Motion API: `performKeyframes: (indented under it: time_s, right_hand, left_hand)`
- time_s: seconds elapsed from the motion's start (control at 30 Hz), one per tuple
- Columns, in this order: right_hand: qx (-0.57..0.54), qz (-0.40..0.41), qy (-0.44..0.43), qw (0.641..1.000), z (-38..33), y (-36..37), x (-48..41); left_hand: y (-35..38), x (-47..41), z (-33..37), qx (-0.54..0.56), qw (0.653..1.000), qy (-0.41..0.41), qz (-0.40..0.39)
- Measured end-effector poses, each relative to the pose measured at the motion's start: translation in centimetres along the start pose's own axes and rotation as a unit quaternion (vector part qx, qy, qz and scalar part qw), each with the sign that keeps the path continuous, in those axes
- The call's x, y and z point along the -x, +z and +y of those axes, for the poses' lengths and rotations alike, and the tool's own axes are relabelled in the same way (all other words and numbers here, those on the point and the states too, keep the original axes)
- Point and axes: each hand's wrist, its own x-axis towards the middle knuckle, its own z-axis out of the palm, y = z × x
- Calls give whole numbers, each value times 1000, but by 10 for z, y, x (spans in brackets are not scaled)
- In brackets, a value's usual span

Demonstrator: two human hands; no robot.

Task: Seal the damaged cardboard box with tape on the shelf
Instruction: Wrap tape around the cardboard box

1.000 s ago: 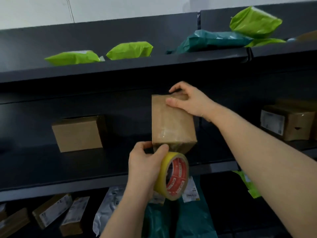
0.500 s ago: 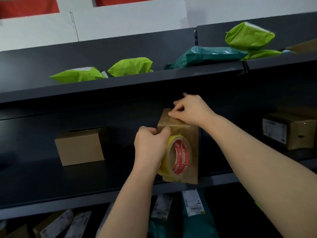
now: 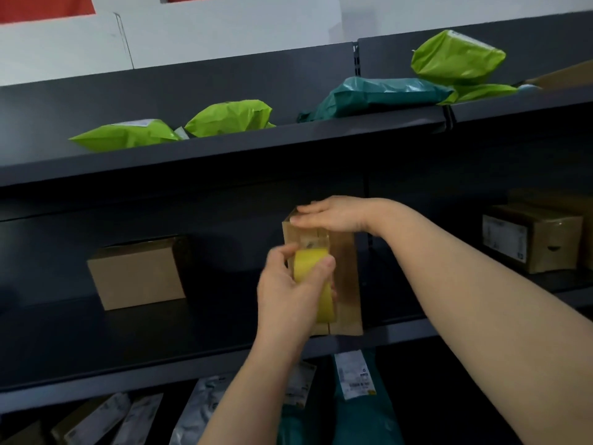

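1. The box (image 3: pixel 345 277) is standing upright at the shelf (image 3: pixel 192 329) front edge.
2. The left hand (image 3: pixel 288 295) is clamping its fingers round the tape roll (image 3: pixel 311 268) against the box front, while the right hand (image 3: pixel 333 215) is pressing on top, fingers straight.
3. Taping appears to be underway; the next move is probably drawing the tape along the seam.

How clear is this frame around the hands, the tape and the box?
Head view: the left hand and the yellow roll of tape it grips are smeared by motion blur; the right hand, flat on the upright brown cardboard box, is sharper; the dark grey shelf is dim; sheen shows on the teal plastic mailer above.
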Motion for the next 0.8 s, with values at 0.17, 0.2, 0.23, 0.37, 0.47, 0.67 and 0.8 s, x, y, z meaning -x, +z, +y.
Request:
performKeyframes:
  time_s: [0.17,0.2,0.23,0.37,0.47,0.67,0.8]
  right_hand:
    - [-19,44,-8,999,12,8,-2]
    - [-16,50,-6,999,14,9,-1]
    - [-16,50,-4,999,15,8,-1]
    - [-44,50,-30,997,27,5,6]
    - [-48,51,-58,996,29,6,10]
    - [62,68,-14,996,22,3,9]
    - [40,47,6,998,8,2,15]
  left_hand:
    - [16,23,-50,55,989,-138,9]
    - [21,25,-52,74,989,-129,7]
    - [23,27,-52,86,990,-115,-2]
    - [28,42,-61,65,995,-71,17]
    - [25,41,-66,-13,995,-81,50]
    - [39,72,-47,-138,983,-1,120]
    - [35,74,-60,-128,986,-35,99]
